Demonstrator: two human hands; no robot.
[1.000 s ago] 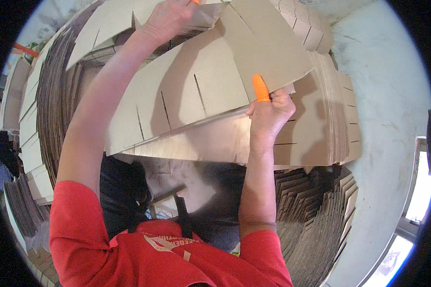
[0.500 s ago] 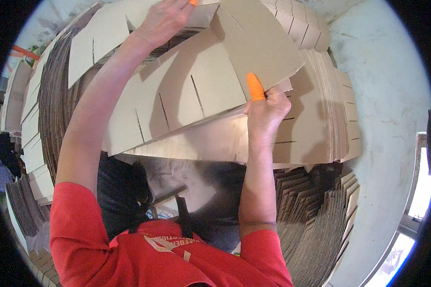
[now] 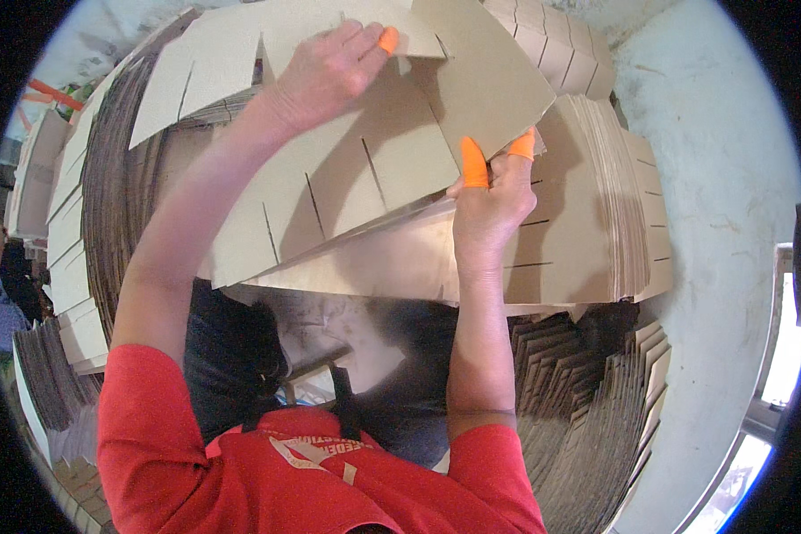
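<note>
A red shirt point(image 3: 320, 481) is seen nearest, with the forearms point(image 3: 482, 347) stretched out above it. By the right hand point(image 3: 494, 196), on which orange finger sleeves point(image 3: 474, 164) are worn, the lower edge of a brown cardboard sheet point(image 3: 485, 76) is pinched between thumb and forefinger. The left hand point(image 3: 334, 71) is held farther up, its fingers bent; whether anything is gripped by them cannot be told. Below it, a pale slotted piece point(image 3: 338, 182) is laid slantwise. Cardboard stacks point(image 3: 587, 196) are ranged around, bordered at right by a pale wall point(image 3: 703, 187).
</note>
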